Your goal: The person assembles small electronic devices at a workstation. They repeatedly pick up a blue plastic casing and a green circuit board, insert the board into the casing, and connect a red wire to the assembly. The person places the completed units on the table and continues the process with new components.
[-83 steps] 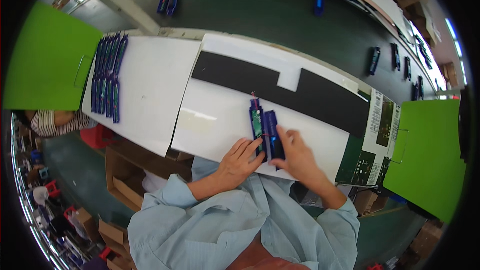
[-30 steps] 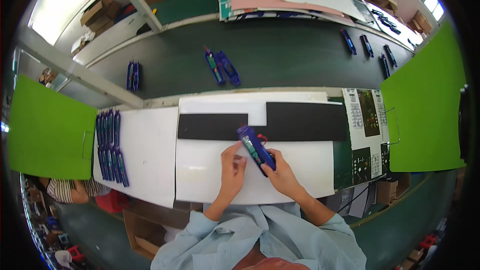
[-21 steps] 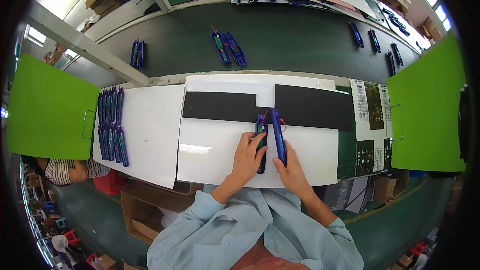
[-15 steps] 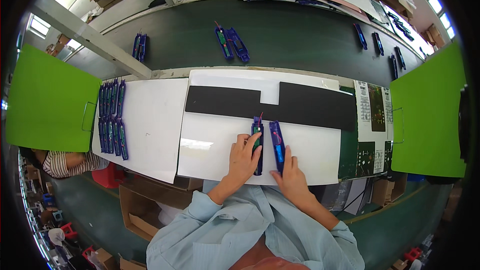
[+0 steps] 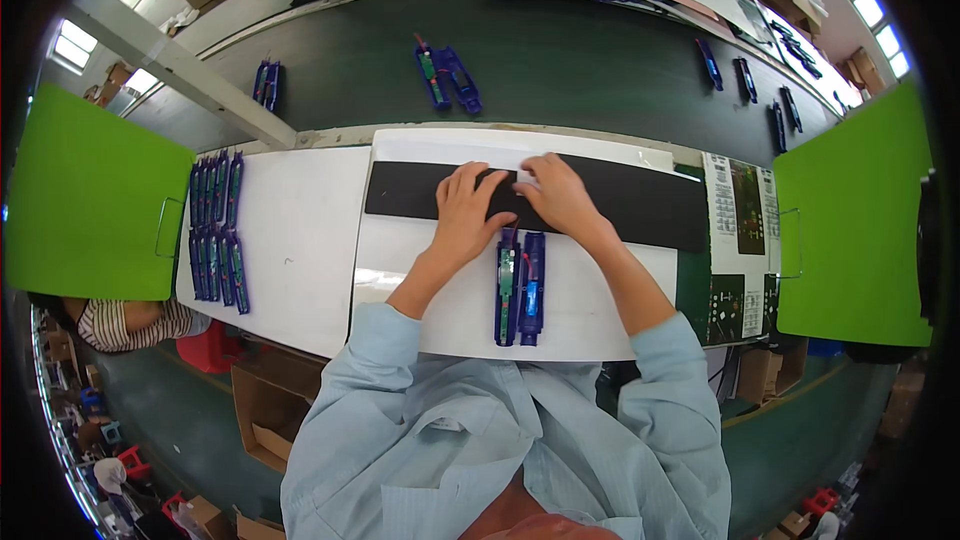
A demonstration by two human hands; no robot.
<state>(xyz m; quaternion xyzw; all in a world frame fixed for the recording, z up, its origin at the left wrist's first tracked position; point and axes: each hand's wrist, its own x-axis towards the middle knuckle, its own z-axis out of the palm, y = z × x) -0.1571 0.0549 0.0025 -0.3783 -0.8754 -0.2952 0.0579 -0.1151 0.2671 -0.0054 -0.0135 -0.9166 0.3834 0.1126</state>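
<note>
Two narrow dark-blue plastic casing halves lie side by side on the white work sheet (image 5: 430, 325) in front of me. The left half (image 5: 507, 290) carries a green circuit board; the right half (image 5: 532, 305) holds a bright-blue part, with red wire near its top. Beyond them, my left hand (image 5: 465, 205) rests on the flat black strip (image 5: 640, 202), fingers bent and thumb apart. My right hand (image 5: 560, 195) lies over the strip's notch, its thumb and bent forefinger spread. Nothing held shows in either hand, though the right fingertips are partly hidden.
Several similar blue units (image 5: 215, 225) stand in two rows at the left. Across the back runs a dark green belt (image 5: 350, 60) bearing an opened unit (image 5: 447, 78) and other pieces. Green panels (image 5: 100, 195) flank the bench; a white post (image 5: 185, 65) rises at the left.
Both hands have left the casing halves and moved forward to the black strip. The right half, tilted and apart before, now lies straight alongside the left one.
</note>
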